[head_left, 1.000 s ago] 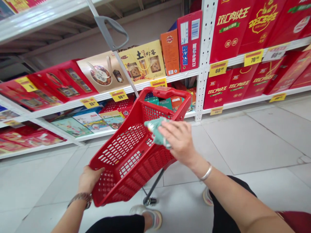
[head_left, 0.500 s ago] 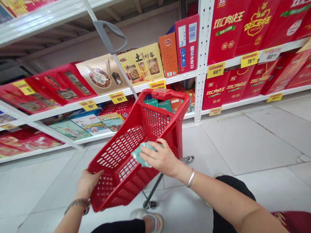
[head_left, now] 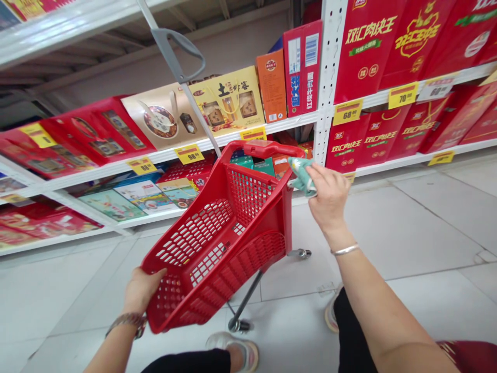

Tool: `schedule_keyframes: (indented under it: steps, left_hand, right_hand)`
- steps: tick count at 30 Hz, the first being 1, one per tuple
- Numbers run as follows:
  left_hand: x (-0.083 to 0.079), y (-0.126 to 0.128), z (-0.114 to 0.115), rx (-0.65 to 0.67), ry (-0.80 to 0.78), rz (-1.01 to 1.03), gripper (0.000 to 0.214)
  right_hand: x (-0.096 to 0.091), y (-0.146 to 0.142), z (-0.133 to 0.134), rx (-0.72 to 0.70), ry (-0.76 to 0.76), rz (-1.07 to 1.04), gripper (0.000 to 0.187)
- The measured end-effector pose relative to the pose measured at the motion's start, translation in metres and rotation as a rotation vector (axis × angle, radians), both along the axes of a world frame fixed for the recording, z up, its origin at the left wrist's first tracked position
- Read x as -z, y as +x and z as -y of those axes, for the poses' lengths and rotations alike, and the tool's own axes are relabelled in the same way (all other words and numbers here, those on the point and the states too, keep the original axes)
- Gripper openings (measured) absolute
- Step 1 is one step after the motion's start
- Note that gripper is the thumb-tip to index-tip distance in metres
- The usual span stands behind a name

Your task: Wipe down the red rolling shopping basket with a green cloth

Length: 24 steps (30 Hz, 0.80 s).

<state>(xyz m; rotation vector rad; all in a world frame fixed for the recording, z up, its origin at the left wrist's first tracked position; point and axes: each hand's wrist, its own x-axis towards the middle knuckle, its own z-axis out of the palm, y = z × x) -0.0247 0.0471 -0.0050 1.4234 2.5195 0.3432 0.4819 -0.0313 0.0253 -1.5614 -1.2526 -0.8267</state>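
Leftward, the right hand (head_left: 330,199) is blocked by the red shopping basket (head_left: 288,217); rightward, room is left over the tiled floor (head_left: 419,223).

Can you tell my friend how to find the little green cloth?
Find the big red shopping basket in the middle of the picture. Look just right of its far top corner, where the person's right hand pinches a crumpled green cloth. It's the only soft, floppy thing up there.
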Motion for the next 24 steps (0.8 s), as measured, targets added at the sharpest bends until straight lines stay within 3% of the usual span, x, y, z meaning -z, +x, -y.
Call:
schedule_keyframes:
  steps: [2,5,10,13,16,19,24]
  left_hand:
    - [-0.003,0.001,-0.001,0.000,-0.054,0.007,0.068]
    - [-0.008,0.003,-0.002,0.019,-0.113,-0.008,0.070]
    - [-0.008,0.007,-0.002,0.007,-0.075,-0.028,0.071]
    - [-0.009,0.010,-0.001,-0.007,-0.030,-0.021,0.070]
    - [-0.013,0.012,0.000,-0.006,-0.043,-0.022,0.071]
    - [-0.018,0.015,0.002,0.010,-0.086,-0.035,0.075]
    - [-0.018,0.015,0.002,0.020,-0.075,-0.018,0.074]
  right_hand:
    - [-0.004,0.012,0.003,0.058,0.039,-0.063,0.038]
    - [-0.010,0.003,0.010,-0.036,0.070,-0.063,0.038]
    - [-0.013,-0.073,0.025,-0.426,-0.034,0.105,0.036]
    - [-0.004,-0.128,0.036,-0.633,-0.029,0.292,0.022]
    - [0.008,-0.162,0.040,-0.760,-0.014,0.438,0.022]
    - [0.015,-0.165,0.032,-0.711,-0.101,0.441,0.022]
    - [0.014,-0.119,0.009,-0.600,-0.267,0.296,0.021]
